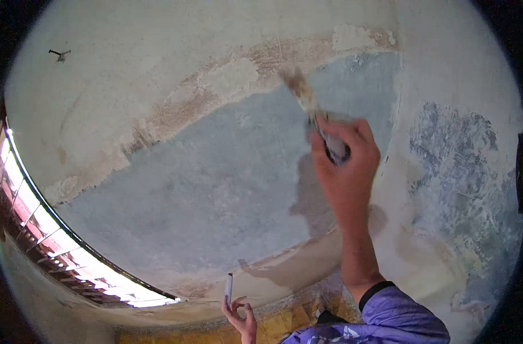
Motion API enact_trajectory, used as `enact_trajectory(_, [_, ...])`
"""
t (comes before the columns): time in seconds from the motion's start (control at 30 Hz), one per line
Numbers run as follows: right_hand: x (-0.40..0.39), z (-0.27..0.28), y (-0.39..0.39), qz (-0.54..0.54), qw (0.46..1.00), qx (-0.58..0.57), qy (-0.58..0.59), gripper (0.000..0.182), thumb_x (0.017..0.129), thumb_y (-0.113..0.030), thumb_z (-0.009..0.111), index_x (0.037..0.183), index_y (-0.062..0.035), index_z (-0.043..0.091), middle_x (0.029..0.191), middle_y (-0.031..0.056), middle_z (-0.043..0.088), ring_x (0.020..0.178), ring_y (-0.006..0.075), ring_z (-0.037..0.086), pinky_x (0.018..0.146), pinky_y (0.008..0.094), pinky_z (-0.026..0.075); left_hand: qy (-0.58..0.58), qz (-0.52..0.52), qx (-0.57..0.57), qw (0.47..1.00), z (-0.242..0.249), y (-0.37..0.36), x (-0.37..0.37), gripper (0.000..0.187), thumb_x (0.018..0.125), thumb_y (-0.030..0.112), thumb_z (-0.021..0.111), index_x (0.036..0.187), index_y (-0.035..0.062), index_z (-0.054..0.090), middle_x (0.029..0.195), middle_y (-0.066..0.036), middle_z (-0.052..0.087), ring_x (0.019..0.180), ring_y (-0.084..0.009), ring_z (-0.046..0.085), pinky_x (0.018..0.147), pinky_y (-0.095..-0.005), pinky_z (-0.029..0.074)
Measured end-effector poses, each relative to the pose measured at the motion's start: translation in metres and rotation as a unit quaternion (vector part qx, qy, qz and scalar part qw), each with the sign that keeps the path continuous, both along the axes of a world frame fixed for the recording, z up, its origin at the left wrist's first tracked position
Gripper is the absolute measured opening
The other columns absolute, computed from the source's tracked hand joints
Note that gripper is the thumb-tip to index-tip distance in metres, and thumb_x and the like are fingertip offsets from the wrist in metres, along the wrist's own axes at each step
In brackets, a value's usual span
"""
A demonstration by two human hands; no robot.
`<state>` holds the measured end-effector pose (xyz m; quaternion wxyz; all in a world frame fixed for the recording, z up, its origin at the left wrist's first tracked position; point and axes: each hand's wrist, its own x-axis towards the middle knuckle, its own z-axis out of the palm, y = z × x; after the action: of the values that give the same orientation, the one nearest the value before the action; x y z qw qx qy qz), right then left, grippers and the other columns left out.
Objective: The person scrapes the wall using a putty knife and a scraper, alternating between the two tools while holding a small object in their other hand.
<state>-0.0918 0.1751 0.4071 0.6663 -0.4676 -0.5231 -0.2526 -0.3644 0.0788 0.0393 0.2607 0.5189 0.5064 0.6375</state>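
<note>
My right hand [353, 157] is closed round the handle of a paintbrush [302, 94]. The brush points up and left, its worn, pale-smeared bristles at the upper edge of a blue-grey patch [215, 183] on the wall. Low in the view, my left hand [241, 321] pinches a slim white stick-like thing [228, 289] with a dark tip, held upright; its exact kind I cannot tell. The left fingers are bent round its lower end.
A brownish strip of bare wall [175, 109] borders the patch above. A barred window [49, 246] lies at lower left, and a metal hook [59, 55] sticks out at upper left. The adjoining right wall has a mottled blue area [453, 155]. Yellowish floor [273, 327] shows below.
</note>
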Motion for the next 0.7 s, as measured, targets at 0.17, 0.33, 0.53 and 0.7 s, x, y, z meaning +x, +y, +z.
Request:
enact_trajectory(0.17, [-0.006, -0.015, -0.005, 0.005, 0.998, -0.039, 0.046, 0.023, 0.072, -0.002, 0.074, 0.095, -0.0048, 0.071, 0.080, 0.0105, 0.055, 0.071, 0.0236, 0.057, 0.065, 0.0349, 0.047, -0.040, 0.026, 0.004, 0.999, 0.006, -0.002, -0.002, 0.073, 0.081, -0.002, 0.061, 0.145, 0.0061, 0.025, 0.103, -0.014, 0.062, 0.093, -0.0188, 0.058, 0.080, -0.0311, 0.042])
enact_trajectory(0.33, [-0.003, -0.015, -0.004, -0.008, 0.999, -0.029, 0.031, 0.022, 0.073, -0.003, 0.074, 0.095, -0.0052, 0.071, 0.080, 0.0100, 0.055, 0.070, 0.0219, 0.057, 0.061, 0.0353, 0.046, -0.044, 0.000, -0.006, 0.999, -0.006, -0.002, -0.009, 0.073, 0.080, -0.006, 0.060, 0.144, 0.0049, 0.027, 0.102, -0.014, 0.061, 0.092, -0.0184, 0.057, 0.081, -0.0307, 0.042])
enact_trajectory(0.53, [-0.006, -0.022, 0.009, -0.040, 0.999, 0.003, 0.015, 0.021, 0.076, -0.004, 0.074, 0.096, -0.0072, 0.071, 0.080, 0.0097, 0.052, 0.071, 0.0221, 0.057, 0.061, 0.0353, 0.047, 0.027, -0.017, -0.006, 0.999, -0.003, 0.005, -0.016, 0.070, 0.082, -0.005, 0.061, 0.144, 0.0042, 0.029, 0.102, -0.013, 0.062, 0.088, -0.0175, 0.055, 0.081, -0.0310, 0.043])
enact_trajectory(0.7, [-0.010, -0.033, 0.001, -0.025, 0.999, -0.014, 0.027, 0.020, 0.078, -0.003, 0.072, 0.097, -0.0065, 0.070, 0.083, 0.0096, 0.052, 0.072, 0.0218, 0.060, 0.060, 0.0340, 0.048, 0.007, -0.013, -0.014, 1.000, 0.002, 0.001, -0.020, 0.066, 0.085, -0.003, 0.060, 0.143, 0.0047, 0.031, 0.104, -0.014, 0.061, 0.088, -0.0177, 0.054, 0.081, -0.0315, 0.043])
